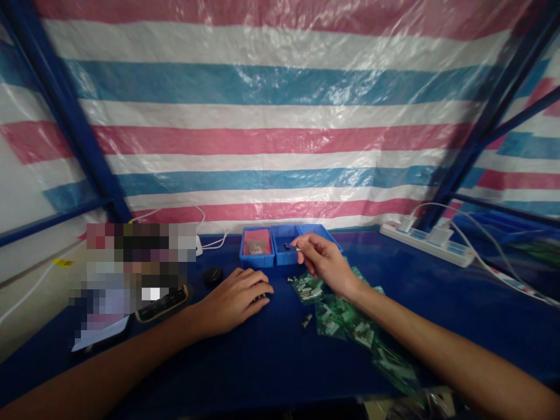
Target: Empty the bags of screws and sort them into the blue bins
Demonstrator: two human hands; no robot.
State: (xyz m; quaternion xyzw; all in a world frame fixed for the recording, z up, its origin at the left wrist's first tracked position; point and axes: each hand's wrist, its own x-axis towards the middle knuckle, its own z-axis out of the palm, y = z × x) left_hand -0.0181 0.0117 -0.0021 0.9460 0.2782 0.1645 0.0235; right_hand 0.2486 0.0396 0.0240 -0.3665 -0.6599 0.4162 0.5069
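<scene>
My right hand (322,261) is raised in front of the blue bins, its thumb and fingertips pinching a small shiny metal part (298,249). Low over the blue table, my left hand (240,296) has its fingers curled around small dark metal pieces (261,296), mostly hidden by the fingers. Below my right wrist lie green-tinted clear bags (330,318) with silvery metal parts inside. A loose metal fitting (307,321) rests left of the bags, and tiny screw-like pieces (290,279) lie between my hands.
A left blue bin (256,261) contains a clear packet; the middle blue bin (286,258) has a few small dark pieces. A white power strip (426,245) with plugs and cables stands right. At left are a phone (161,304), a round black object (213,275) and a blurred patch.
</scene>
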